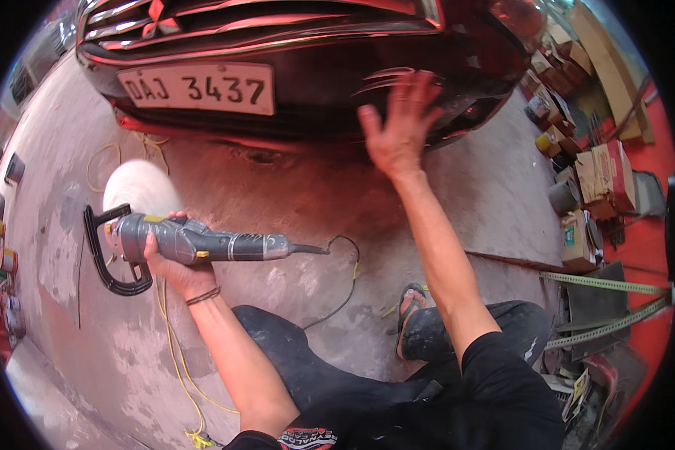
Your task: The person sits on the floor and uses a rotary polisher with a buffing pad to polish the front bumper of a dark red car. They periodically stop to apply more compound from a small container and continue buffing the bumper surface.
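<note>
In my left hand (174, 262) is a grey and black car polisher (195, 238), gripped round its body and held up over the floor. A round white buffing pad (141, 187) faces away from me on its head, and a black D-shaped handle (97, 255) sticks out at the left. My right hand (403, 127) reaches forward with spread fingers against the dark front bumper (322, 97) of a car, right of the number plate (199, 86). Pale curved streaks or reflections show by the fingertips. Whether the whole palm touches the bumper, I cannot tell.
A black power cord (345, 296) runs from the polisher toward my legs. Yellow cord (174, 345) trails over the concrete floor (277, 180) at the left. Cardboard boxes (606, 176) and cans line the right side, near perforated metal strips (607, 283). My sandalled foot (410, 307) is below.
</note>
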`<state>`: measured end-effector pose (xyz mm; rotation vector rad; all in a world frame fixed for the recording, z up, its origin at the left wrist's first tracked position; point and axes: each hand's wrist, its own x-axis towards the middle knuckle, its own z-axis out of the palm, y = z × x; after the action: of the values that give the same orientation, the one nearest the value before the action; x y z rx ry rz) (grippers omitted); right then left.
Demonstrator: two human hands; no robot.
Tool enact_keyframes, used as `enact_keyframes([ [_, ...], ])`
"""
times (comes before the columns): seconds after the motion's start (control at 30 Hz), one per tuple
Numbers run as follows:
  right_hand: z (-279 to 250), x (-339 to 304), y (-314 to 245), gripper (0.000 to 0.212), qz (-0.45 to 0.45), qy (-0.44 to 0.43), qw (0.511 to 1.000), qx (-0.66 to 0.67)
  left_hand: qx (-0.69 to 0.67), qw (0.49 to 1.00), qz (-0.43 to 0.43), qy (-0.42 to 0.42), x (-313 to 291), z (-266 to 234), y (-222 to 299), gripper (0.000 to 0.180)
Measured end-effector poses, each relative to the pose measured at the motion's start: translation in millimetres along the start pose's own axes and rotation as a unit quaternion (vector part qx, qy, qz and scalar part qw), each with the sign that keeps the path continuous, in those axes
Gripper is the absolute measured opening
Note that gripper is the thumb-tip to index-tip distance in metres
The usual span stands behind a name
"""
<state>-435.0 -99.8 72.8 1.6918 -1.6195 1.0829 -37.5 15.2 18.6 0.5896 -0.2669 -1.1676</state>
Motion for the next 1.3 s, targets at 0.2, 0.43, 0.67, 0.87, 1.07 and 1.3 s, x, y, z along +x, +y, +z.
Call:
enact_keyframes([
  [0.2,-24.7,9.8,-4.8,0.075,0.031,0.012,0.979,0.203,-0.008,0.999,-0.015,-0.037,4.8,-6.1,5.5,0.064],
  [0.43,-64.2,23.1,12.1,0.051,-0.124,-0.083,0.977,0.15,0.004,0.999,-0.019,-0.036,-7.7,4.9,7.5,0.066],
  [0.67,-78.5,62.0,99.4,0.067,0.082,0.024,0.991,0.106,-0.013,0.998,-0.03,-0.048,-11.0,19.1,-3.6,0.068],
  [0.87,-109.2,87.4,145.2,0.043,0.015,-0.002,0.971,0.237,0.012,0.998,0.012,-0.063,-20.5,34.7,6.4,0.069],
  [1.07,-86.2,108.2,122.9,0.054,-0.193,-0.037,0.979,0.053,-0.012,0.994,0.082,-0.074,-33.4,66.7,-3.4,0.075],
  [1.3,-50.6,124.7,267.3,0.047,0.032,0.131,0.961,0.241,-0.023,0.971,0.096,-0.219,-60.6,81.9,-0.2,0.077],
])
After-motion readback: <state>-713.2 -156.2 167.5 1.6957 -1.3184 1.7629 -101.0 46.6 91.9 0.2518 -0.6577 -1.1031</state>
